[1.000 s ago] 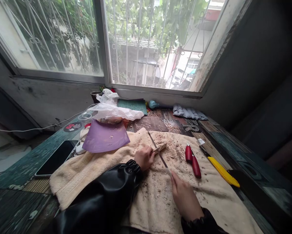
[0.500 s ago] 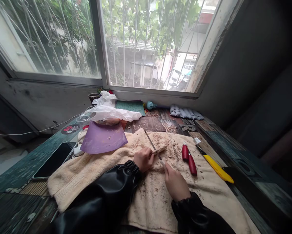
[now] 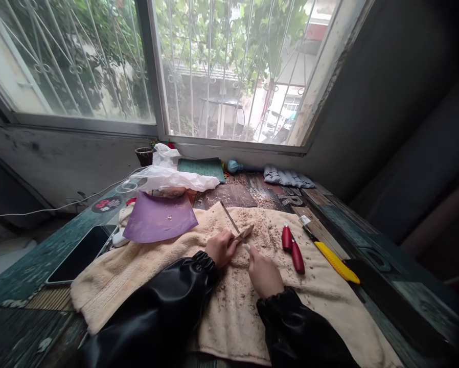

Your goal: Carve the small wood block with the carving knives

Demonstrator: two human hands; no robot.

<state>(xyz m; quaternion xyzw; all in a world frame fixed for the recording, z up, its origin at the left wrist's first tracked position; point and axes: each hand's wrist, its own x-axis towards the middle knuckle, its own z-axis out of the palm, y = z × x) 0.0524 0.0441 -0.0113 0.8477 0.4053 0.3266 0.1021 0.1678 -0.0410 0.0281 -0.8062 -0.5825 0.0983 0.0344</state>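
Note:
My left hand is closed around a small piece of wood, pinning it against a beige towel. My right hand grips the handle of a long thin file, whose shaft crosses the wood and points away to the upper left. Both hands almost touch each other. Wood shavings cover the towel around the piece. Black glossy sleeves cover both forearms.
A red-handled tool and a yellow utility knife lie right of my hands. A purple sheet, a plastic bag and a phone sit to the left. A green mat and grey cloth lie under the barred window.
My right hand has pushed the file forward across the wood, moving from well behind it to close beside my left hand. The left hand has kept its hold.

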